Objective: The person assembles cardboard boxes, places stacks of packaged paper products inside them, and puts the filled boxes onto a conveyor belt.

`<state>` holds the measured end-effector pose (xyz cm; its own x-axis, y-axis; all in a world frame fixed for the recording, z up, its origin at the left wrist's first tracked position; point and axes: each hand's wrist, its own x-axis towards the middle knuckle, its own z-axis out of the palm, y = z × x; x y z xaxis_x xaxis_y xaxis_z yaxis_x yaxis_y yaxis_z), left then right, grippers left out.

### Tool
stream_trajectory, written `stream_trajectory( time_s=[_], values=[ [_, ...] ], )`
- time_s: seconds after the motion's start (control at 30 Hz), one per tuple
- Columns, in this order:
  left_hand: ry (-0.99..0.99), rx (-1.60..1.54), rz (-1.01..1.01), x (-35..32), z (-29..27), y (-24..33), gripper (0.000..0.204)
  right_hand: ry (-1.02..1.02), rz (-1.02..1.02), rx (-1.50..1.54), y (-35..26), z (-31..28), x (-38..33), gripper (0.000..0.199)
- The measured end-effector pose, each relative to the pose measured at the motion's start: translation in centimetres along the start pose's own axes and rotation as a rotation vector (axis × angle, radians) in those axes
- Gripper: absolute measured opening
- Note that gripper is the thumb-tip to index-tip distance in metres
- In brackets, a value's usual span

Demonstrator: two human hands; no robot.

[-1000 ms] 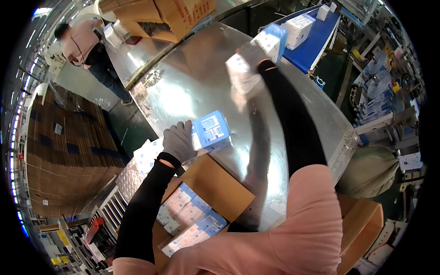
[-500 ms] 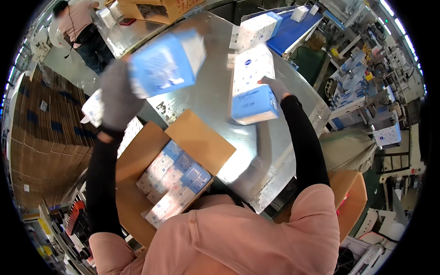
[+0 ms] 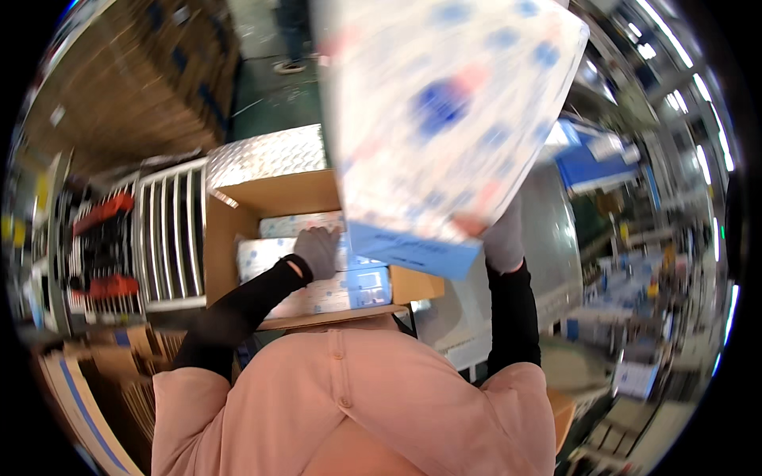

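Observation:
My right hand, in a grey glove with bare fingertips, grips the lower end of a large white-and-blue tissue pack. The pack is raised close in front of me, blurred, and covers much of the upper middle. My left hand, gloved the same way, reaches into an open cardboard carton and rests on the packs inside, its fingers stretched out over them. Similar tissue packs lie side by side in this carton, blue ends to the right.
Right of the carton stands a metal worktable; a blue conveyor belt lies beyond it. To the left are a slatted roller track and tall stacks of flattened cardboard. A person's legs show at the far side.
My view has turned left toward the carton. My left hand has come down from carrying a pack into the carton. My right hand has lifted its pack off the table, closer to me.

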<state>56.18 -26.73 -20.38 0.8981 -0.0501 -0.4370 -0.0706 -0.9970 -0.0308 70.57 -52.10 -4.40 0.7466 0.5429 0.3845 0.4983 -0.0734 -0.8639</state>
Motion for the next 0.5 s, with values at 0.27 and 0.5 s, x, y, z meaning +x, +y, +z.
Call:
stream_trajectory(
  time_s=[0.27, 0.5],
  values=[
    [0.060, -0.385, 0.154, -0.8, 7.4, -2.1, 0.071, -0.675, -0.467, -0.757, 4.9, 21.1, 2.4, 0.044],
    [-0.019, -0.343, 0.252, -0.6, 3.6, -2.8, 0.074, -0.593, -0.377, -1.099, -0.3, 23.4, 1.7, 0.033]
  ],
)
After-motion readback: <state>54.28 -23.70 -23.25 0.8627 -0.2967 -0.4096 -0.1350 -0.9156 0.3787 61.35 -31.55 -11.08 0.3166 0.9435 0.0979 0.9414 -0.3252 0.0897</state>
